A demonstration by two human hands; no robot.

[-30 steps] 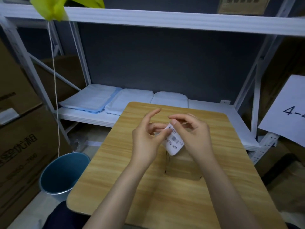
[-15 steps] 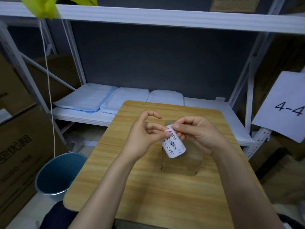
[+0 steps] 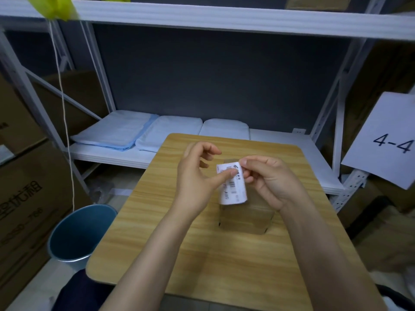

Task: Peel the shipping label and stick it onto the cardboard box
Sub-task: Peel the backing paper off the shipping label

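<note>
Both hands over wooden table (image 3: 175, 239). Right hand (image 3: 272, 181) pinches shipping label (image 3: 233, 187) at top edge; left hand (image 3: 196, 178) thumb presses its face, fingers curled. Label hangs above cardboard box (image 3: 246, 217). Blue bin (image 3: 78, 232) at left, "4-4" sign (image 3: 386, 142) at right.

Open tabletop (image 3: 157, 232) surrounds the cardboard box (image 3: 246, 217).
</note>
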